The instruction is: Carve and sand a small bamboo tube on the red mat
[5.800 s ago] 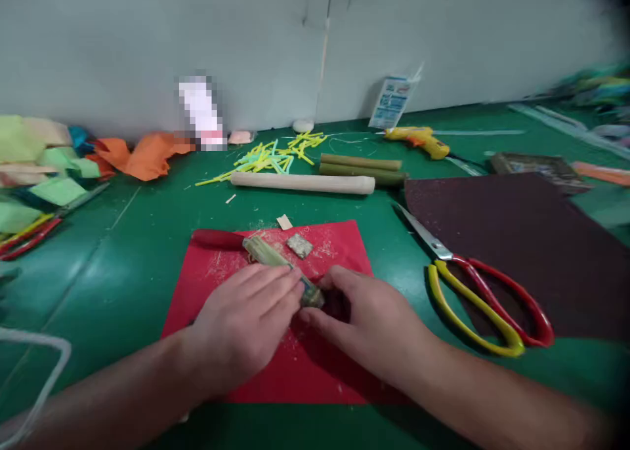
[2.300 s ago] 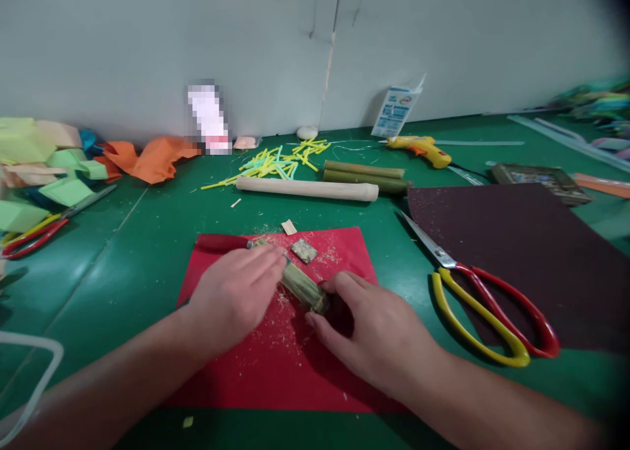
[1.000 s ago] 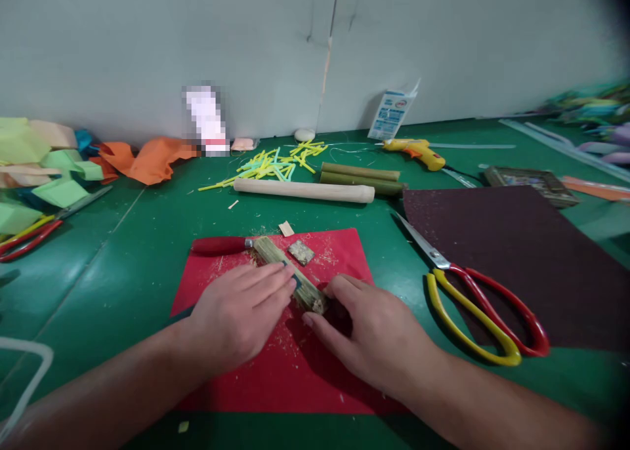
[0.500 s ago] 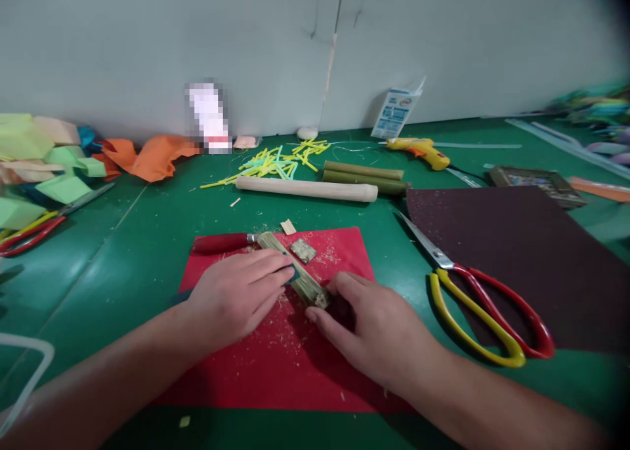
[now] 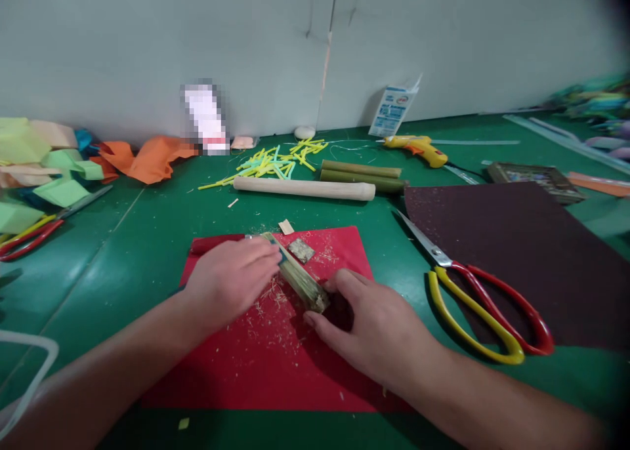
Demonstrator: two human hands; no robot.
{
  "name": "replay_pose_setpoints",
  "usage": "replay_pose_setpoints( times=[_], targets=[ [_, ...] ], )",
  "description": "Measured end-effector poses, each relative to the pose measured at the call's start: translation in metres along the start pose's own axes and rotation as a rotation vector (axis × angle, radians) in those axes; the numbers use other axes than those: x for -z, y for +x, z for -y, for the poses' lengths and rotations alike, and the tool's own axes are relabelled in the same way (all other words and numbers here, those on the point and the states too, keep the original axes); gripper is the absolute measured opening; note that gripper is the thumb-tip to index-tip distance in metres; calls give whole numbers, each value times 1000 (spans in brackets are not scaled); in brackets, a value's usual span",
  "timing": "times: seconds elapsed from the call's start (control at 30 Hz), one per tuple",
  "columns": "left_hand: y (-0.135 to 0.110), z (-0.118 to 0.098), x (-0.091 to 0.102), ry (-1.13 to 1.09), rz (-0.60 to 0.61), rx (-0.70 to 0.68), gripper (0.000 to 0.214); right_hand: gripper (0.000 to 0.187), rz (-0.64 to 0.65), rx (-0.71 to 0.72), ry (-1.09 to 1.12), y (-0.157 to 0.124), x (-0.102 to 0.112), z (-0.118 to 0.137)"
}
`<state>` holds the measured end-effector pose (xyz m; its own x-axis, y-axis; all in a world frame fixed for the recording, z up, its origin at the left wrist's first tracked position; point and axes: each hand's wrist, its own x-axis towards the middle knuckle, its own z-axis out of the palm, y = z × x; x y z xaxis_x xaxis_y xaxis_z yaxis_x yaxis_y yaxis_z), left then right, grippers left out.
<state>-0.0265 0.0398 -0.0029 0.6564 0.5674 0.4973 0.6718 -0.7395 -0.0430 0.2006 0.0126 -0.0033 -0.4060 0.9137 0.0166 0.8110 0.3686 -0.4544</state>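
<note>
Toward front edge of table (image 5: 123, 266), on red sheet (image 5: 295, 371): L hand (image 5: 231, 279) clenched over far part of bamboo stick (image 5: 301, 282), lying diagonally amid shavings (image 5: 268, 306); R hand (image 5: 374, 325) pinches its near end. Scissors (image 5: 480, 306) lie right, off sheet.

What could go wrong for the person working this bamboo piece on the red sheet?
The right hand pinches only the near end of the bamboo piece; it might slip under the push of the left hand.
The red-handled knife lies behind the left hand; knuckles could brush it.
Loose shavings may prick skin.
</note>
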Motion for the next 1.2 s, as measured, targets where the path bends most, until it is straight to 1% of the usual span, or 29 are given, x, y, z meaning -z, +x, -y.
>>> replay_pose_setpoints(
  times=[0.07,0.1,0.13,0.2,0.27,0.3,0.43,0.5,0.6,0.7,0.77,0.83,0.93,1.0,1.03,1.13,1.2],
  targets=[
    [1,1,-1,23,-24,54,20,20,6,-6,0,0,0,0],
    [1,-1,-1,16,-35,56,19,20,11,-6,1,0,0,1],
    [2,-6,-1,-3,-43,36,19,20,15,-3,4,0,0,1],
    [3,-16,0,-58,-35,-44,20,19,17,5,9,0,1,1],
    [4,-20,0,-89,-16,-97,21,18,14,9,11,-1,1,2],
    [4,-18,0,-81,-9,-90,20,19,13,6,9,-1,1,2],
    [4,-8,-3,29,-24,38,20,19,6,-15,-2,-1,1,1],
    [3,-11,-4,46,-31,10,22,19,9,-8,10,-1,1,1],
    [1,-18,-3,-13,-7,-45,25,18,25,0,25,-3,0,2],
    [2,-13,-1,-45,3,-4,24,19,30,-16,18,-3,0,2],
    [3,-9,-1,-3,-11,38,23,20,26,-24,10,-3,1,2],
    [3,-11,0,21,-19,50,23,20,26,-25,9,-2,1,2],
    [2,-19,0,-35,-3,-7,24,19,42,-16,29,-1,1,1],
    [1,-18,0,-79,17,-37,25,19,46,-14,35,-2,1,1],
    [1,-15,0,-80,20,-26,25,20,51,-19,33,-3,1,1],
    [2,-5,0,-26,10,78,23,21,40,-33,16,-3,1,0],
    [2,-4,0,-3,-7,93,23,21,37,-27,16,-3,1,0]
  ],
)
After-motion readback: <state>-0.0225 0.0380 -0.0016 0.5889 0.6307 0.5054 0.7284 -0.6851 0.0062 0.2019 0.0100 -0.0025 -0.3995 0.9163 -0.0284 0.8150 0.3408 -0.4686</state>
